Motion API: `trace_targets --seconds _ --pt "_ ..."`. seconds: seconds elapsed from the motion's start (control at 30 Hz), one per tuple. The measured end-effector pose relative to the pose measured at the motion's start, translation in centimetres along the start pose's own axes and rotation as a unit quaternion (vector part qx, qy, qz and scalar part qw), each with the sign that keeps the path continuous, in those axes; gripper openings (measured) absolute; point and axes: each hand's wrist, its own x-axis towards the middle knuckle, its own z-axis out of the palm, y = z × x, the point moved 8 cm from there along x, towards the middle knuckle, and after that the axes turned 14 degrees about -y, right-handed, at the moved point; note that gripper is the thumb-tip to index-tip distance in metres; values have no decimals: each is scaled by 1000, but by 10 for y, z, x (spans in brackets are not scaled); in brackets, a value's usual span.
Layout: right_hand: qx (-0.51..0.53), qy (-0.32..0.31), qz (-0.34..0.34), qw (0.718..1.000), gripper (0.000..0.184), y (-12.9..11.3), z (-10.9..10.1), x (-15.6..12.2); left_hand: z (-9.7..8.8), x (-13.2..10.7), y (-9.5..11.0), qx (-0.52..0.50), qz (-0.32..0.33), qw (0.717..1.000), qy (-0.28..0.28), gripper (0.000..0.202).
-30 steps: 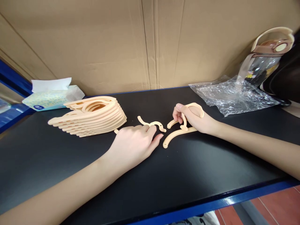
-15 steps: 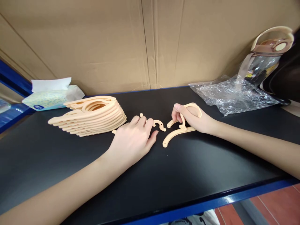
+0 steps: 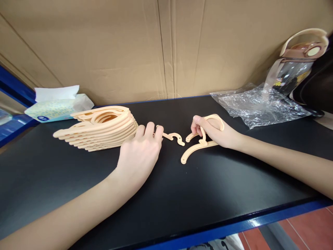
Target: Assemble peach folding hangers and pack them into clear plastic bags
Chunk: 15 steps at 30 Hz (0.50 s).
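My left hand (image 3: 142,151) rests on the black tabletop (image 3: 182,194) with its fingers curled over the near end of a small peach plastic arm piece (image 3: 173,136), whose hooked tip sticks out to the right. My right hand (image 3: 214,132) grips a peach hanger part (image 3: 200,144): the hook loop curves over my fingers and one curved arm lies on the table toward the left. A stack of several assembled peach hangers (image 3: 100,127) lies just left of my left hand.
A tissue pack (image 3: 56,106) sits at the back left. Crumpled clear plastic wrap (image 3: 257,106) and a lidded bottle (image 3: 296,66) lie at the back right. A cardboard wall (image 3: 161,48) closes the back. The table's blue front edge (image 3: 234,225) runs below.
My left hand slid up and left, curling its fingers over the loose arm piece and shifting it slightly. My right hand and its hanger part stayed almost still.
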Motion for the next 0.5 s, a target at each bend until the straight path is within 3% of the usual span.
trace_targets --seconds 0.07,0.37,0.5 --pt "2 1 -1 1000 59 0 0 0 0 0 1 -4 8 1000 2 31" --pt "-2 2 0 1000 58 0 0 -1 13 4 0 -33 33 995 -86 37" --pt "-5 4 0 1000 58 -1 0 0 14 3 1 -51 39 994 -86 39"
